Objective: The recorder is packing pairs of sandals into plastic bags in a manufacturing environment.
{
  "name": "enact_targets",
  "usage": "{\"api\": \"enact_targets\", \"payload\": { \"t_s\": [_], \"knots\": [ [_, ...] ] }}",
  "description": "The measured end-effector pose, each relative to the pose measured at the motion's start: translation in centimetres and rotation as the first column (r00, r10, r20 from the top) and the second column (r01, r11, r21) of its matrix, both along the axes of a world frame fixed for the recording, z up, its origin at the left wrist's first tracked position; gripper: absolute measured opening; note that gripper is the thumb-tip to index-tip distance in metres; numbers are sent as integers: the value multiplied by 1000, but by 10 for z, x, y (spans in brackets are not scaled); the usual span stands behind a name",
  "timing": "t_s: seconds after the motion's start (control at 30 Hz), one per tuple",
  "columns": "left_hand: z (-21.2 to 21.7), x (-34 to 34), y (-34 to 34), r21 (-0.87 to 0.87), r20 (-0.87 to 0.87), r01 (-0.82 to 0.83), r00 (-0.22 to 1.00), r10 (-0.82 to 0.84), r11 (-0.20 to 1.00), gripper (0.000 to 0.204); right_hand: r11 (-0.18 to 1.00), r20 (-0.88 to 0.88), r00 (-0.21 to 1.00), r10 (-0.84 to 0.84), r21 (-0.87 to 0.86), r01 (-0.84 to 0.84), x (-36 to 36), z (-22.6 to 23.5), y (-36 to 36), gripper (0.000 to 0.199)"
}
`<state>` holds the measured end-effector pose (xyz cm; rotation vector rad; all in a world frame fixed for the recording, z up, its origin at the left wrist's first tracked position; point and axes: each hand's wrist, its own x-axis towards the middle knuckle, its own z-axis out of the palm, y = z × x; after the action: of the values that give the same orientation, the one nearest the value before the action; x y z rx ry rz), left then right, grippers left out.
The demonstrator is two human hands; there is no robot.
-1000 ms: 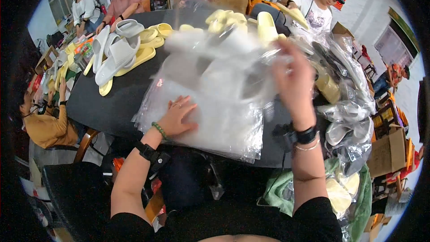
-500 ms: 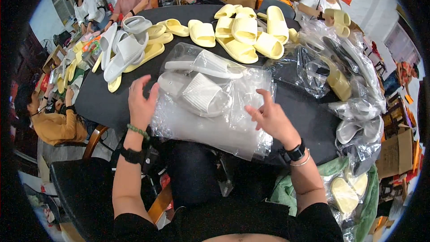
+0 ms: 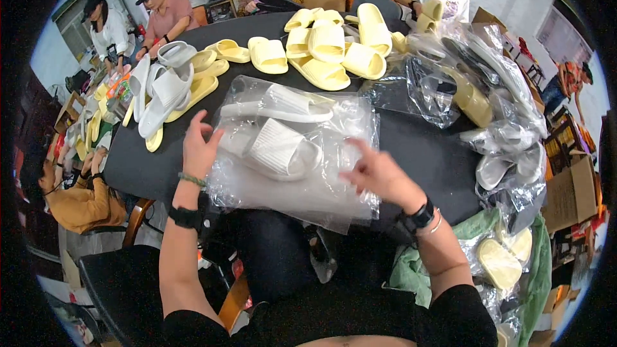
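Note:
A clear plastic bag (image 3: 302, 186) lies flat on the black table (image 3: 430, 154) in front of me, with two white slide sandals (image 3: 279, 148) inside it. My left hand (image 3: 199, 144) rests with spread fingers on the bag's left edge. My right hand (image 3: 379, 173) lies on the bag's right side, fingers apart, pressing the plastic. Neither hand grips anything that I can see.
Yellow slides (image 3: 328, 48) are piled at the table's far middle, white and yellow slides (image 3: 167, 87) at the far left. Bagged slides (image 3: 501, 103) heap along the right edge, above a cardboard box (image 3: 569, 193). Several people sit around the far side.
The bag, held up a second ago, now lies flat on the table. My right hand came down from above it; my left hand moved to its left edge.

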<state>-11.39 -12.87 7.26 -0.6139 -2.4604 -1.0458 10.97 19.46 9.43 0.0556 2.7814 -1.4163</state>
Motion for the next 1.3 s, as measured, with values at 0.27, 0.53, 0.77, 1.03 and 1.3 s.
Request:
{"api": "enact_targets", "payload": {
  "t_s": [0.27, 0.53, 0.77, 1.03, 1.3],
  "knots": [
    [39, 124, 80, -602, -106, 597, 599, -794, 531, 60, 894, -415, 837, -357, 109, 436, -91, -25, 105, 45],
    [-33, 128, 90, -641, 251, 748, 418, -873, 173, 78, 988, 10, 988, -153, 19, 153, -149, -60, 106, 38],
    [-57, 131, 91, -536, 346, 824, 414, -842, 185, 82, 882, -156, 877, -454, -216, 418, -157, -75, 91, 21],
    [-55, 134, 94, -572, 334, 794, 456, -825, 207, 89, 801, -163, 818, -552, -379, 464, -166, -68, 109, 28],
    [-47, 137, 100, -570, 340, 795, 457, -822, 207, 87, 694, -598, 593, -540, 84, 716, -148, -83, 120, 28]
  ]
}}
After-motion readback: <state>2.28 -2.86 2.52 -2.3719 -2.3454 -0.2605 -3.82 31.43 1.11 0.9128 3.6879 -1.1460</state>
